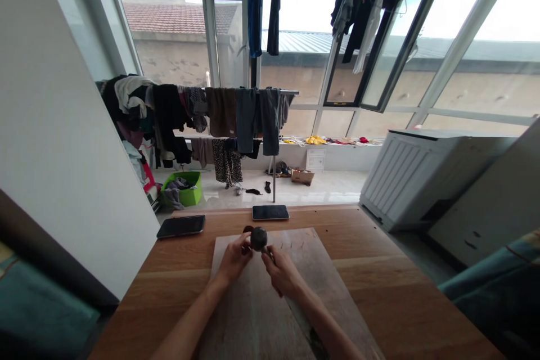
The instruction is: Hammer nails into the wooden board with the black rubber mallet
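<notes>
My right hand (pixel 283 273) is closed round the handle of a hammer (pixel 259 238), whose dark round face points toward me. Just left of the hammer head, my left hand (pixel 234 257) has its fingers bent together. The head partly covers those fingertips, so what they pinch is hidden. Both hands are over a worn wooden board (pixel 248 315) lying on the table. To the right of the hammer, several thin nails (pixel 292 245) stand upright in the board.
The wooden table (pixel 400 298) carries a dark phone (pixel 181 226) at left and another phone (pixel 270 212) at its far edge. Beyond stand a loaded drying rack (pixel 223 112) and a green basket (pixel 192 194). A white cabinet-like unit (pixel 392 180) is at right.
</notes>
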### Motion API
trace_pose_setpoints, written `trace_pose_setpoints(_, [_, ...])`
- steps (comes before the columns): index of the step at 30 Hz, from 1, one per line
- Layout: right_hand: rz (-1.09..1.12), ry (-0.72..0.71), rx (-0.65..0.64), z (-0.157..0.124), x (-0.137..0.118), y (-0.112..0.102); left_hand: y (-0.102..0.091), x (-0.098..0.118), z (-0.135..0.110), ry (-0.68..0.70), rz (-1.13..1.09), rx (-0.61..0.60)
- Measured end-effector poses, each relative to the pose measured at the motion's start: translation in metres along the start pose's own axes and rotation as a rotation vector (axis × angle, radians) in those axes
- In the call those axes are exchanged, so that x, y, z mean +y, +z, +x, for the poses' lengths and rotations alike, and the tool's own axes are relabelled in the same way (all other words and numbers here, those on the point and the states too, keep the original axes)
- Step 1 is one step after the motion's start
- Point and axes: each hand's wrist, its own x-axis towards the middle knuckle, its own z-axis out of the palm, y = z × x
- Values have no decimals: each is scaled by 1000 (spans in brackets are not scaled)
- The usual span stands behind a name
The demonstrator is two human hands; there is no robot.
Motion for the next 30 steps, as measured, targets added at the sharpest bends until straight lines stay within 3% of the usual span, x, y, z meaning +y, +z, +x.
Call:
trace_pose_setpoints(6, [21, 33, 87, -45, 20, -38, -4, 0, 0, 26, 140, 33])
trace_pose_setpoints(8, [-12, 91, 125, -64, 32, -53, -5, 11, -4, 110, 210, 95])
trace_pose_setpoints(10, [-79, 137, 179, -77, 44, -65, -2, 31, -9, 250, 291, 74])
trace_pose_setpoints(14, [-167, 134, 293, -83, 63, -71, 27, 82, -19, 609, 529, -330])
trace_pose_setpoints(17, [-183, 130, 327, -80, 71, -70, 59, 106, -24, 709, 762, -492])
trace_pose_setpoints(20, [-201, 121, 367, -79, 74, -70, 80, 113, -25, 726, 825, -484])
trace_pose_setpoints(23, [-222, 75, 406, -80, 74, -71, 78, 112, -25, 735, 779, -466])
trace_pose_setpoints(27, [-212, 73, 363, -80, 72, -71, 47, 96, -24, 523, 622, -437])
trace_pose_setpoints(30, [-168, 106, 302, -81, 72, -70, 14, 69, -21, 268, 448, -266])
